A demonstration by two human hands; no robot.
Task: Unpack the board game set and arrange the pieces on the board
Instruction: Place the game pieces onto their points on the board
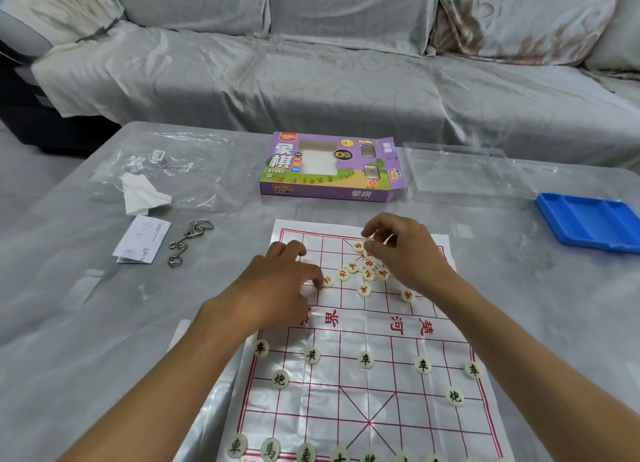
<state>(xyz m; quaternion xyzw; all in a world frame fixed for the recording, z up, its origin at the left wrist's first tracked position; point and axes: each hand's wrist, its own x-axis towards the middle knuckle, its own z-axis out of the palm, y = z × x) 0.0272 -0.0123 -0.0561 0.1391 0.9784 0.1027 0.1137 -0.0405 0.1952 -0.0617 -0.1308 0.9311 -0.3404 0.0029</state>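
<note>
A white paper board with red grid lines lies on the table. On its near half, several black-lettered round pieces stand in ordered rows. Red-lettered pieces lie in a loose cluster on the far half. My left hand rests on the board's far left, fingertips touching a red piece. My right hand hovers over the cluster, thumb and forefinger pinched on a small red piece.
The purple game box lies open behind the board. A clear plastic lid and a blue tray sit at the right. At the left lie a plastic bag, white tissue, a leaflet and a metal wire puzzle. A covered sofa stands behind.
</note>
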